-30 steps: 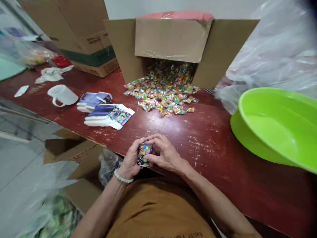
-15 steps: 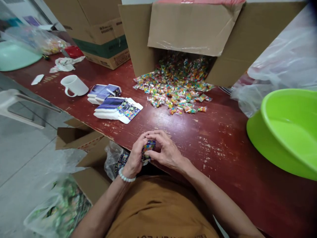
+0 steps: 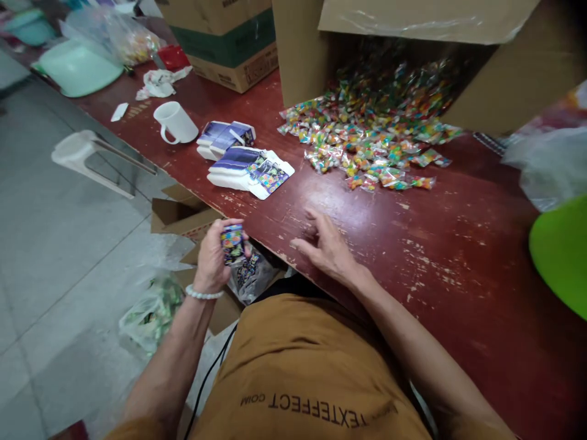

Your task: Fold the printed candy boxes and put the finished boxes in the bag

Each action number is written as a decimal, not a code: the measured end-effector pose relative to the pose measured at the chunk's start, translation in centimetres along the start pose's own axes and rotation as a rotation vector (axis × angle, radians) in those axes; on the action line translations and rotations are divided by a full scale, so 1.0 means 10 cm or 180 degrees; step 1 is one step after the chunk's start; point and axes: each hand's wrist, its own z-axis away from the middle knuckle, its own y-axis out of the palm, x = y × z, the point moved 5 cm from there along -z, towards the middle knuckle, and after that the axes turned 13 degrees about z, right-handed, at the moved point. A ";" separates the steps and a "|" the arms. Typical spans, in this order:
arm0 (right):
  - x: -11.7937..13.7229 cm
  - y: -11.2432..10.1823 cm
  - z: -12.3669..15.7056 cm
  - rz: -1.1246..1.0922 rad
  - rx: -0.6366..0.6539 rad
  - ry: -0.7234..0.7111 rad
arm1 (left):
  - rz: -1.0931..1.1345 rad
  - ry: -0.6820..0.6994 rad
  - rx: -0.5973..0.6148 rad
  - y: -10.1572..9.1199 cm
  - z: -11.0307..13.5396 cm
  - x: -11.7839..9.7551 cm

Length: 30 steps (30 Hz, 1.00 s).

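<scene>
My left hand [image 3: 215, 260] is closed on a small colourful printed box [image 3: 232, 244], held off the table's left edge above the floor. My right hand [image 3: 326, 246] rests on the red-brown table [image 3: 458, 256] near its front edge, fingers spread and holding nothing. Two stacks of flat printed box blanks [image 3: 250, 166] lie on the table beyond my hands. Farther back, several small wrapped candies [image 3: 367, 146] spill out of a big cardboard box [image 3: 413, 36] lying on its side.
A white mug [image 3: 175, 123] lies on its side left of the blanks. A green basin [image 3: 562, 253] sits at the right edge, clear plastic [image 3: 545, 165] behind it. Open cartons [image 3: 183, 217] and a plastic bag of filled boxes [image 3: 153, 311] are on the floor at left.
My hands have come apart: the left hand carried the small box left, off the table edge, and the right hand let go and opened on the table. The view swung left and down.
</scene>
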 end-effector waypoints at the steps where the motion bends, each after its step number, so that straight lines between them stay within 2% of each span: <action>1: -0.11 -0.02 0.01 -0.0028 -0.0021 0.0151 | -0.0055 0.0124 -0.0207 -0.19 -0.04 -0.07; 4: -0.33 -0.06 0.06 0.0031 0.0040 0.0347 | -0.0389 0.0367 -0.0644 -0.66 -0.13 -0.14; 7: -0.36 -0.07 0.11 0.0292 0.0014 0.0299 | -0.1048 0.0555 -0.1048 -0.96 -0.20 0.00; 12: -0.29 0.01 0.15 0.0506 -0.0012 0.0133 | -0.1887 0.0595 -0.1301 -1.29 -0.32 0.42; 14: -0.30 0.01 0.16 0.0453 -0.0022 0.0101 | -0.2250 0.0641 -0.1331 -1.37 -0.34 0.46; 16: -0.30 0.01 0.16 0.0395 -0.0054 0.0076 | -0.2541 0.0789 -0.1310 -1.34 -0.37 0.39; 18: -0.30 0.01 0.16 0.0401 -0.0089 0.0032 | -0.2712 0.1077 -0.1206 -1.13 -0.40 0.22; 19: -0.29 0.01 0.16 0.0439 -0.0115 0.0011 | -0.2789 0.1281 -0.1108 -0.96 -0.42 0.12; 21: -0.28 0.03 0.16 0.0535 -0.0175 -0.0054 | -0.2996 0.1759 -0.0823 -0.49 -0.49 -0.09; 23: -0.27 0.05 0.16 0.0595 -0.0238 -0.0149 | -0.3698 0.2371 -0.0261 0.09 -0.57 -0.23; 24: -0.28 0.05 0.17 0.0599 -0.0261 -0.0183 | -0.4030 0.2530 -0.0108 0.34 -0.63 -0.27; 25: -0.28 0.05 0.17 0.0587 -0.0275 -0.0209 | -0.4354 0.2557 -0.0047 0.55 -0.71 -0.29; 27: -0.29 0.05 0.17 0.0537 -0.0275 -0.0227 | -0.4809 0.2328 -0.0048 0.81 -0.90 -0.28; 30: -0.28 0.02 0.17 0.0463 -0.0270 -0.0242 | -0.4964 0.1884 0.0017 0.94 -1.14 -0.23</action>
